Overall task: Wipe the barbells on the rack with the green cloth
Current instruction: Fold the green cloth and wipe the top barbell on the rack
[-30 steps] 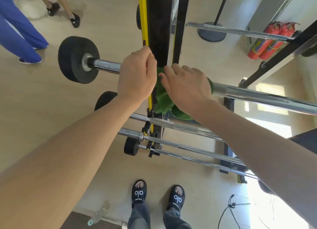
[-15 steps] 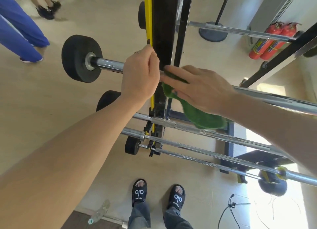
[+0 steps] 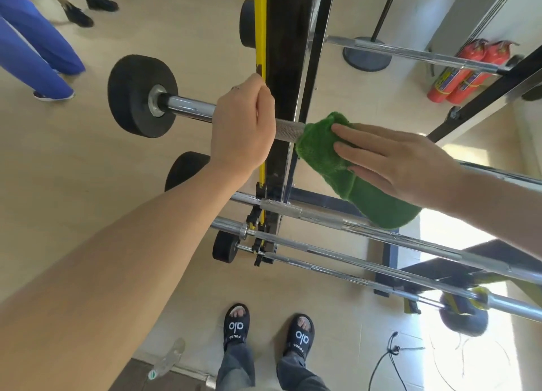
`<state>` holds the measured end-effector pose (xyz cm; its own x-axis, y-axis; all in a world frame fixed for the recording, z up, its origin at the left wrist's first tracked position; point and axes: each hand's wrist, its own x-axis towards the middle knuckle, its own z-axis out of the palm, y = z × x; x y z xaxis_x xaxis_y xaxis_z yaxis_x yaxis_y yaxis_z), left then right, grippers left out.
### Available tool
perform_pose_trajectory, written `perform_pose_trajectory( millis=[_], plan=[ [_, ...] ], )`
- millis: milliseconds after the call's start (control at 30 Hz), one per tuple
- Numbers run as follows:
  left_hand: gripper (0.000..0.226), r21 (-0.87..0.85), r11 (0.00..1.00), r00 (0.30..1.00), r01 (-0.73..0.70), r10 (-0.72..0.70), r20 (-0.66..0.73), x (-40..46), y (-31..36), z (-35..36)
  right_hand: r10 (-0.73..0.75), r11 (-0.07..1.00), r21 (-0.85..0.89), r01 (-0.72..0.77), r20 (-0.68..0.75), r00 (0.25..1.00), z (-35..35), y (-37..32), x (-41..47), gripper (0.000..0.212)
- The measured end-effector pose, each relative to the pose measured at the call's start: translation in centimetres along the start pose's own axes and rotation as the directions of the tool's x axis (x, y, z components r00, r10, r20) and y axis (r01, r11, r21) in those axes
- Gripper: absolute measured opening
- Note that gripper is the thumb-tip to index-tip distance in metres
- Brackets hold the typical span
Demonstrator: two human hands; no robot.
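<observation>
A chrome barbell (image 3: 190,107) with a black end weight (image 3: 133,94) lies across the black and yellow rack upright (image 3: 283,56). My left hand (image 3: 240,129) grips the bar just left of the upright. The green cloth (image 3: 337,168) is draped over the bar right of the upright, and my right hand (image 3: 404,163) presses on it with straight fingers. The cloth's lower end hangs down toward the barbells below. Several more chrome barbells (image 3: 352,244) rest on lower pegs of the rack.
Two red fire extinguishers (image 3: 460,74) stand at the right by a wall. Other people's legs (image 3: 38,47) are at the upper left. A plastic bottle (image 3: 167,360) lies on the floor near my sandalled feet (image 3: 267,329). A black cable (image 3: 387,358) runs across the floor.
My right hand has slid the green cloth rightward along the top bar, baring a knurled section beside the upright. Its fingers have straightened over the cloth. My left hand kept its grip.
</observation>
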<state>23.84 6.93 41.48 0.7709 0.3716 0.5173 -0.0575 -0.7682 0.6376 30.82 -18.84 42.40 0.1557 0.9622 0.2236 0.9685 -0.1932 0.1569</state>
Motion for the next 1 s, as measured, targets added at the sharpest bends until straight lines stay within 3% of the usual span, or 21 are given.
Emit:
perform_pose_trajectory(
  millis=[233,500,600,800,1000],
  plan=[
    [0.028,-0.025,0.999,0.998,0.032,-0.033,-0.044,0.1,-0.3,0.4,-0.126,0.99,-0.05,0.134,0.132,0.983,-0.1,0.7,1.5,0.054],
    [0.028,0.004,0.999,0.998,0.032,-0.031,-0.048,0.0,-0.2,0.5,-0.06,0.995,0.082,0.054,0.074,0.995,0.9,-2.0,9.1,0.052],
    [0.026,-0.005,0.999,0.999,0.031,-0.031,-0.037,0.0,-0.2,0.3,-0.044,0.999,0.037,0.04,0.103,0.994,0.5,-1.3,6.8,0.05],
    [0.029,-0.011,0.999,0.998,0.046,-0.047,-0.04,0.0,-0.1,0.3,-0.077,0.988,-0.121,0.099,0.17,0.982,-0.7,0.2,0.2,0.066],
    [0.028,-0.006,0.999,0.997,0.042,-0.042,-0.058,0.0,0.1,0.4,-0.108,0.988,-0.088,0.124,0.169,0.98,-0.1,-1.4,6.0,0.066]
  ],
)
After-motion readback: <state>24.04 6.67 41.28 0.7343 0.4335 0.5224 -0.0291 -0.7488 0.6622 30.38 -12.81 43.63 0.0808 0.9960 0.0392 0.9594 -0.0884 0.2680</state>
